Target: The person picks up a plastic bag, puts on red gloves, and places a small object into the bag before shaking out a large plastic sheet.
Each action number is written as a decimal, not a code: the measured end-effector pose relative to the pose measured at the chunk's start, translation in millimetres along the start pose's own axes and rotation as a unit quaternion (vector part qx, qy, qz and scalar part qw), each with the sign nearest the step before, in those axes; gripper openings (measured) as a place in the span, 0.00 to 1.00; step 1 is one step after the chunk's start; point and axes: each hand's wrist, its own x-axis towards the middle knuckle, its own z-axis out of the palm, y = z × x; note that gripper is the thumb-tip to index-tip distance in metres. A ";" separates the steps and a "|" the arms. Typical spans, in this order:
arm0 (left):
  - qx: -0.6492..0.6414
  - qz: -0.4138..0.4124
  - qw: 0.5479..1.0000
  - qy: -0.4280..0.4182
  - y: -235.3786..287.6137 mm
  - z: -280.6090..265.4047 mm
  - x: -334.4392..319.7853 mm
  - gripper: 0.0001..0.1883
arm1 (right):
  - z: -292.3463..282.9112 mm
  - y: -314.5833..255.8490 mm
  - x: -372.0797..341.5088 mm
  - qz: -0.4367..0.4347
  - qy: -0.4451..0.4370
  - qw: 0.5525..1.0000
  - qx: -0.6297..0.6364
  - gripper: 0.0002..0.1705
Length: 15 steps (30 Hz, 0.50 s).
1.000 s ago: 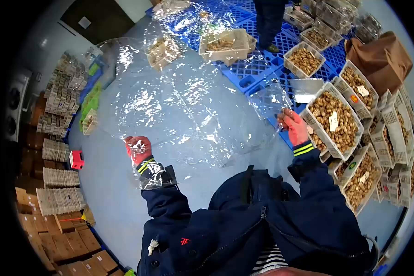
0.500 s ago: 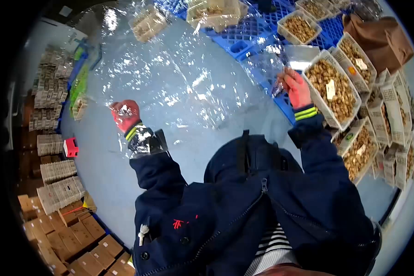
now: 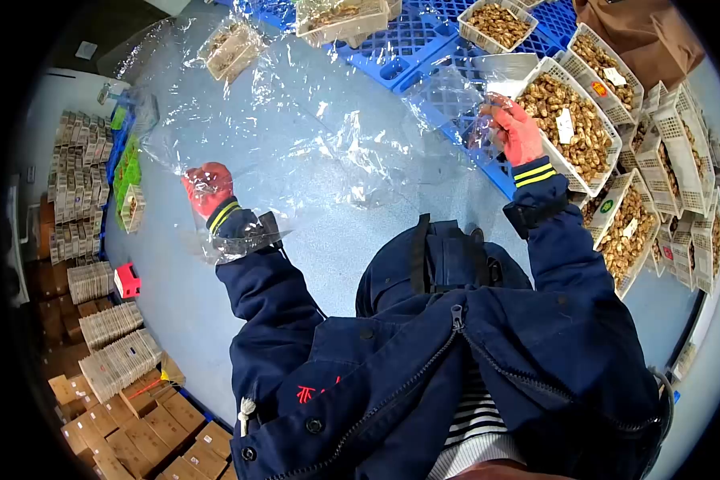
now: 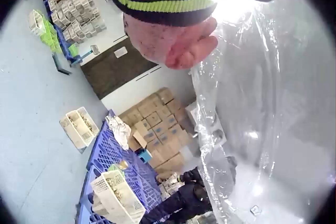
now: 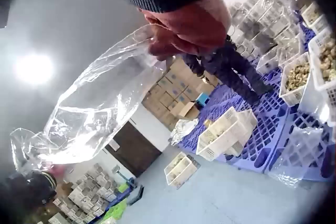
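Note:
A large clear plastic bag (image 3: 352, 148) spreads between my two hands, thin, creased and shiny, with the floor showing through it. My left hand (image 3: 209, 189) grips its edge at the left, fingers curled in. Part of the film drapes over the left cuff. At the right, my right hand (image 3: 516, 132) pinches the opposite edge between thumb and fingers, close beside a crate. In the right wrist view the bag (image 5: 94, 111) hangs in a wide loop from the right hand (image 5: 186, 29) toward the left. The left wrist view shows the film (image 4: 210, 124) falling below the left fist (image 4: 168, 43).
White crates of brown shellfish-like pieces (image 3: 568, 124) stack at my right. Blue pallets (image 3: 408, 48) lie ahead, with a cream crate (image 3: 340, 24) on them. Another crate (image 3: 230, 50) stands on the floor. Cardboard boxes (image 3: 148, 432) line the left. A person (image 5: 231, 69) stands on the pallets.
The head view has tipped downward, so the crates and pallets sit higher in it. My left hand has moved left, a little farther from the right. Both hands keep hold of the bag.

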 end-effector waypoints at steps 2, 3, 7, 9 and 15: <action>0.127 0.155 0.971 0.130 -54.6 48.9 -15.9 0.10 | -5.7 -4.1 0.4 0.009 0.021 1.000 0.004 0.20; 0.125 0.152 0.972 0.130 -41.5 42.4 -16.6 0.10 | -10.5 -7.7 0.2 0.019 0.041 0.999 0.008 0.20; 0.233 0.167 0.930 0.230 -31.0 45.9 -18.0 0.08 | -21.0 -21.1 -1.6 0.060 0.087 0.993 -0.045 0.17; 0.258 0.157 0.934 0.192 -26.1 39.6 -19.9 0.08 | -11.9 -25.5 -7.0 0.026 0.087 0.996 -0.022 0.17; 0.208 0.110 0.961 0.143 -31.9 40.9 -27.3 0.09 | -17.7 -25.9 -1.7 0.036 0.090 0.995 -0.038 0.18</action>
